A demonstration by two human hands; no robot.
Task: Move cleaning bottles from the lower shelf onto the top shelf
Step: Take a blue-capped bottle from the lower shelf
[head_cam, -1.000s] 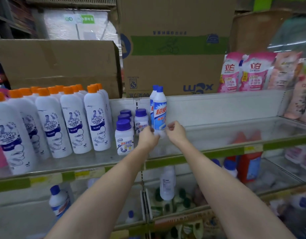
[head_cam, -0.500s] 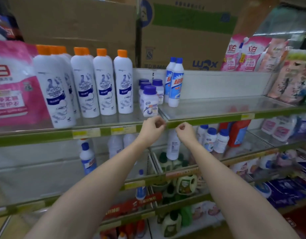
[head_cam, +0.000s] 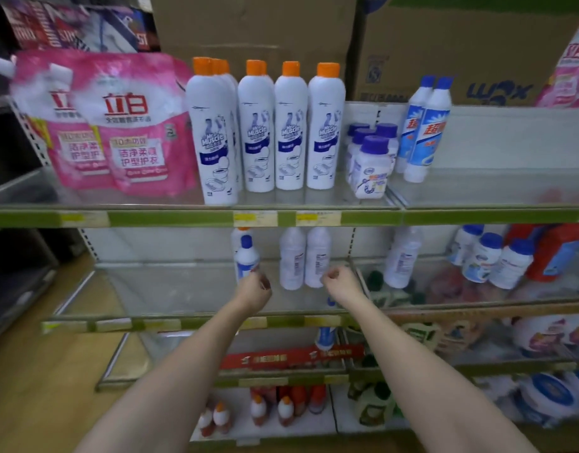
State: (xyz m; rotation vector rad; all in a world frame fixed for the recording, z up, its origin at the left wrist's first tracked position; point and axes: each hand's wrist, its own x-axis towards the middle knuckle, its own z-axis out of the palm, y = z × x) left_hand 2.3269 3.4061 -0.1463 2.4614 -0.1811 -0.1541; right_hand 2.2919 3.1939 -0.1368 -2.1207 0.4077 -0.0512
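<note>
On the lower shelf [head_cam: 183,291] stand a white bottle with a blue cap [head_cam: 246,258], two plain white bottles [head_cam: 302,256] and one more white bottle [head_cam: 402,256] to the right. My left hand [head_cam: 253,289] has its fingers curled, right in front of the blue-capped bottle's base; I cannot tell whether it touches. My right hand [head_cam: 342,282] is curled and holds nothing, just right of the two white bottles. On the top shelf [head_cam: 477,191] stand two tall blue-capped bottles [head_cam: 425,125] with blue and red labels.
The top shelf also carries orange-capped white bottles [head_cam: 271,129], small purple-capped jars [head_cam: 369,161] and pink pouches [head_cam: 118,122]. Blue-capped jars [head_cam: 490,256] and a red jug [head_cam: 556,250] stand at the lower shelf's right. Cardboard boxes [head_cam: 445,44] sit behind. More shelves lie below.
Both hands came down from the top shelf's edge to the lower shelf. The view has tilted down and swung left, so the lower shelves now show.
</note>
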